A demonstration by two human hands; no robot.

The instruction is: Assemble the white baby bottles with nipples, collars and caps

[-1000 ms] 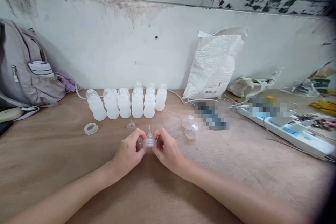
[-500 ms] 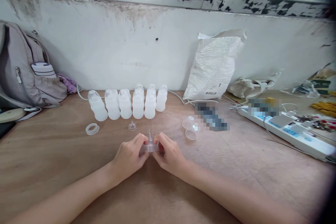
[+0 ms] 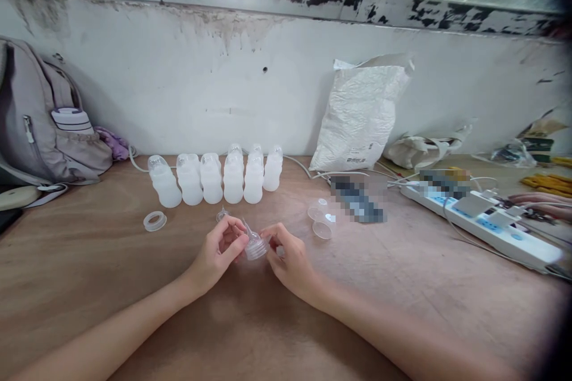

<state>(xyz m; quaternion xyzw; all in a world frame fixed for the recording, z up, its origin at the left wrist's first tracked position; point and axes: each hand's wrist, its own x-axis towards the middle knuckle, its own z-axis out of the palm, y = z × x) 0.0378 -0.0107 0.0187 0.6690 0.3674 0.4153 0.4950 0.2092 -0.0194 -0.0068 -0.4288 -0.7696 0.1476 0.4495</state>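
Observation:
Between my hands a clear bottle nipple with a long thin tip sits in a ribbed screw ring (image 3: pixel 255 247), tilted to the left. My left hand (image 3: pixel 217 253) is closed on its left side, thumb and fingertips pinching near the base of the tip. My right hand (image 3: pixel 288 256) grips the right edge of the ring with curled fingers. Just behind my left fingers lies another clear nipple (image 3: pixel 221 212), partly covered. A loose clear screw ring (image 3: pixel 154 221) rests on the table to the left. Thin clear discs (image 3: pixel 322 229) lie to the right of my hands.
Several white baby bottles (image 3: pixel 211 181) with clear caps stand in rows near the wall. A backpack (image 3: pixel 49 113) is at the left. A white plastic package (image 3: pixel 357 116) leans on the wall. The right side holds a power strip (image 3: pixel 487 223), cables and a blurred dark object (image 3: pixel 357 197).
The nipple and ring have tipped from upright to leaning left. My left fingers have shifted up toward the tip and nearer the loose nipple behind; my right hand stays at the ring's side.

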